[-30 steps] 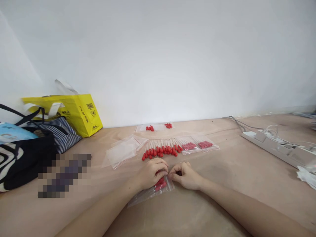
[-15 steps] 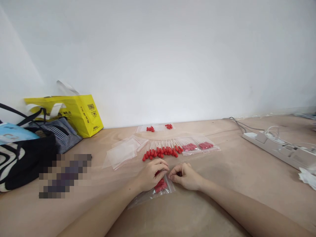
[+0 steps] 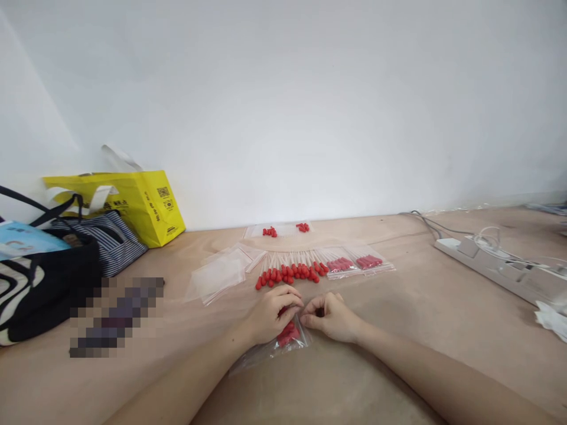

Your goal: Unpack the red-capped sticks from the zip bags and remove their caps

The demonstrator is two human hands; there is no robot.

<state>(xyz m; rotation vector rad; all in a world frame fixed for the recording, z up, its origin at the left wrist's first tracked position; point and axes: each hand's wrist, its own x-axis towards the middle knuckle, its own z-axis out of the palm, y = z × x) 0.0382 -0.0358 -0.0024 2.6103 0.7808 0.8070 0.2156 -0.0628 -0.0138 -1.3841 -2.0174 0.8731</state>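
Note:
My left hand (image 3: 274, 313) is closed, its thumb and fingers pinching the upper part of a clear zip bag (image 3: 303, 339) that lies flat on the table. Red tips (image 3: 289, 334) show through the plastic, partly covered by that hand. From the other side, my right hand (image 3: 331, 317) pinches the bag's edge between thumb and forefinger. The fingertips of both hands almost meet. Just beyond them lies a row of loose red-tipped sticks (image 3: 292, 271), their pale shafts pointing away. Two filled zip bags (image 3: 370, 261) of red-tipped sticks lie to the right of the row.
Flat clear bags (image 3: 219, 274) overlap on the left. By the wall, another clear bag (image 3: 287, 229) bears two small clusters of red tips. A yellow bag (image 3: 153, 206) and a striped pouch (image 3: 119, 242) stand left. A power strip (image 3: 496, 271) with cables lies right.
My right hand has shifted slightly left along the bag's edge, closer to my left hand. The left hand has barely moved.

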